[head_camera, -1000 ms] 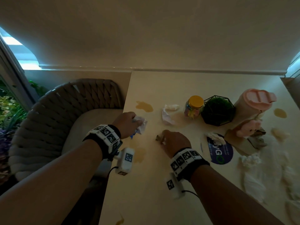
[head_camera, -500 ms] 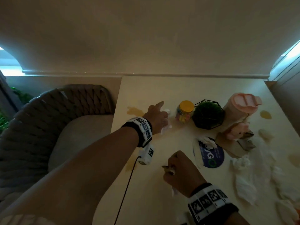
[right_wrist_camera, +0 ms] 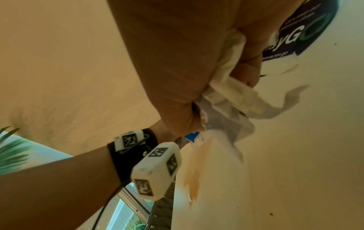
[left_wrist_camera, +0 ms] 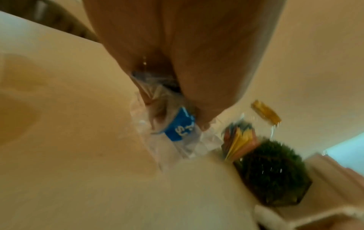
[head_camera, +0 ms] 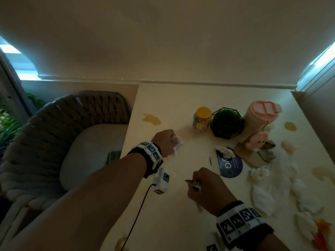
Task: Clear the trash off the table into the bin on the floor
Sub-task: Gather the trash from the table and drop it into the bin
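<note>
My left hand (head_camera: 171,142) hovers over the table's left middle. It grips a crumpled clear wrapper with a blue label (left_wrist_camera: 180,129) together with white paper (head_camera: 178,144). Closer to me, my right hand (head_camera: 196,184) is fisted round a crumpled white tissue (right_wrist_camera: 232,96) and a bit of wrapper (head_camera: 190,182). More crumpled tissues (head_camera: 259,173) lie on the table's right side. One more tissue (head_camera: 224,150) sits on a round blue sticker (head_camera: 230,166). No bin shows in any view.
A yellow-lidded jar (head_camera: 202,118), a green plant in a black wire pot (head_camera: 227,123), a pink tumbler (head_camera: 261,115) and a pink plush toy (head_camera: 257,140) stand at the back. Yellowish stains (head_camera: 151,119) mark the table (head_camera: 163,223). A woven chair (head_camera: 54,142) stands left of it.
My left hand reached to the white paper beside the jar, took it and drew back a little. My right hand pulled toward me with its trash.
</note>
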Action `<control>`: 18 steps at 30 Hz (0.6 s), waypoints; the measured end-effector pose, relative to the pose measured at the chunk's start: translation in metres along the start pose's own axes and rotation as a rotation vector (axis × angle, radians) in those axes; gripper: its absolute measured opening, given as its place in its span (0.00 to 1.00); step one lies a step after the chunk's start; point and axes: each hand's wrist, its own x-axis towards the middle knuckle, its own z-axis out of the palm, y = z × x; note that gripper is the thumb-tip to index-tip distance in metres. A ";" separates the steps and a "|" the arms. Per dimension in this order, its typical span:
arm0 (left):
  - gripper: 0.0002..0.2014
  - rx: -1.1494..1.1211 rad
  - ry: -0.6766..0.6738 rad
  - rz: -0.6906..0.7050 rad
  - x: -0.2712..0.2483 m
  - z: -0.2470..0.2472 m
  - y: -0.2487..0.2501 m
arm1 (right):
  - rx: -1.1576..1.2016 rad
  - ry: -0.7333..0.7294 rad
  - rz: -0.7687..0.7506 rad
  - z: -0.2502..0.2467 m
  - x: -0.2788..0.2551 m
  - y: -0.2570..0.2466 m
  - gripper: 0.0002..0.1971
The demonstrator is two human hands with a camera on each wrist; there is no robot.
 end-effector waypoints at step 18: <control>0.09 -0.575 0.521 -0.580 -0.448 -0.067 -0.151 | 0.134 -0.312 -0.443 0.081 -0.042 -0.172 0.15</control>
